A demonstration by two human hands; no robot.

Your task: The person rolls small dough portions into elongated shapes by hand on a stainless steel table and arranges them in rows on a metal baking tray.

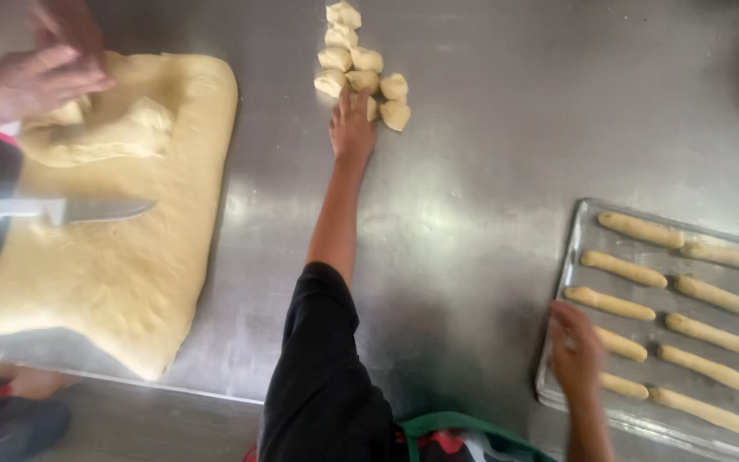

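Head view, looking down on a steel worktable [489,197], described from left to right. At the far left, another person's hands [40,73] press into the near top corner of a large slab of pale dough [121,257], where a torn lump of dough [121,128] is bunched up beneath them; the fingers lie flat and close together. A knife [79,210] rests on the slab just below those hands, its blade pointing right and its light handle at the slab's left edge.

Centre: the wearer's left hand [352,128] is stretched far forward on a bare forearm with a black sleeve at the upper arm. Its fingers are extended and reach into a cluster of small cut dough pieces [357,60], touching the nearest pieces; whether any piece is pinched cannot be told, since the fingertips are hidden among them. The cluster lies at the far middle of the table, well apart from the slab.

Right: the wearer's right hand [576,351] rests over the left rim of a metal baking tray [579,222], fingers loosely curled and blurred; whether it grips a roll cannot be told. On the tray lie two columns of rolled dough sticks [712,334], set roughly parallel and slightly apart from one another.
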